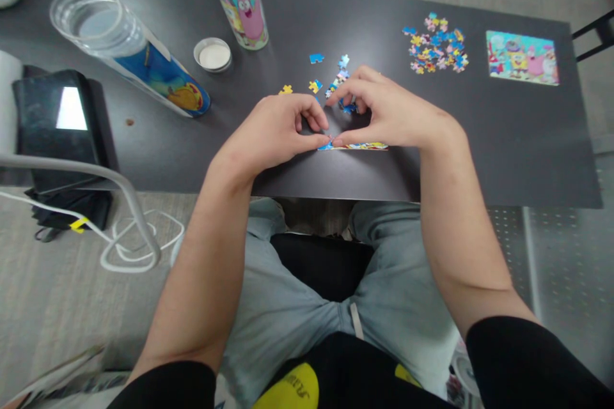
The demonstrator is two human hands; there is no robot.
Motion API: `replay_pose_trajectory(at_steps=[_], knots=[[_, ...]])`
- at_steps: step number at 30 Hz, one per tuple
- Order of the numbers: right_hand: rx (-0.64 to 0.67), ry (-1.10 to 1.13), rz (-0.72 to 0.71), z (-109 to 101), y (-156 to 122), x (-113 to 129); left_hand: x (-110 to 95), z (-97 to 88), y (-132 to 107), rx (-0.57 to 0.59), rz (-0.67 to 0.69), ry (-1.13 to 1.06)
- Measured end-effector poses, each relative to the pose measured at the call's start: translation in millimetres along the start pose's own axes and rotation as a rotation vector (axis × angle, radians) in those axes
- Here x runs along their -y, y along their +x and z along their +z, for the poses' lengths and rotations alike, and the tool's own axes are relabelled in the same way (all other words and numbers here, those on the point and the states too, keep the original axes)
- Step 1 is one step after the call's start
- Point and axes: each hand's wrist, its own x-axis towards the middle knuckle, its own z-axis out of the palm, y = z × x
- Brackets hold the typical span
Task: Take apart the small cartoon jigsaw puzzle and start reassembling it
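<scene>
Blue-and-yellow puzzle strip (365,146) runs left to right.

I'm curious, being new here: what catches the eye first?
Probably the left fingers and right fingers, close together at a colourful puzzle strip by the near edge of the table. Next, a cluster of loose pieces toward the right, beside a picture card; at left, a turquoise tube and a blue tube.

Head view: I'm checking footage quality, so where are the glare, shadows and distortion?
In the head view, pale sheen on the table; a bright white patch on the black device; soft shadow beneath the left hand and right hand; the larger tube leans outward, probably lens distortion.
</scene>
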Motion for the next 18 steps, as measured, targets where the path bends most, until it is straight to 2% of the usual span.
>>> replay_pose_trajectory(at_steps=[6, 11, 14, 18], knots=[[-0.166, 0.049, 0.022, -22.9, -12.8, -8.3, 1.1, 3.4, 3.3, -0.022, 0.008, 0.025], [-0.286, -0.006, 0.068, -45.5, -29.1, -27.1, -0.9, 12.7, 11.7, -0.027, 0.029, 0.003], [-0.344, -0.061, 0.122, -47.8, -35.7, -43.6, -4.0, 19.5, 18.3, -0.016, 0.054, -0.017], [-0.386, -0.133, 0.167, -38.7, -36.3, -66.4, -10.6, 27.6, 27.0, 0.011, 0.062, -0.005]])
